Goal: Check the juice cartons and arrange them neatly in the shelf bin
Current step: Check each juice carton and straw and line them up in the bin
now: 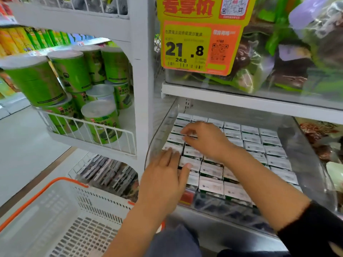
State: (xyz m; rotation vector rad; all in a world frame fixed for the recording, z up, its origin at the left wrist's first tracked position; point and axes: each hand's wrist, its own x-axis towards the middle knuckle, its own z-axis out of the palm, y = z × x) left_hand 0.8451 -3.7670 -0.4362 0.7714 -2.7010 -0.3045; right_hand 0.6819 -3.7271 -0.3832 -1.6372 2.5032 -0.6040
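Note:
Several small juice cartons [254, 145] with silver tops and green sides stand upright in tight rows inside a clear plastic shelf bin [304, 145]. My left hand [163, 182] lies flat on the cartons at the bin's front left corner, fingers straight, thumb on a carton top. My right hand [202, 138] reaches over the left rows further back, its fingers curled and pinching the top edge of one carton [175, 139]. My right forearm hides some of the middle cartons.
A white basket with orange handles [61, 219] sits at lower left. A wire rack of green canisters [78, 101] hangs left of a white post [143, 89]. A yellow price tag [194, 43] hangs over the bin. Packaged goods fill the upper shelf and right side.

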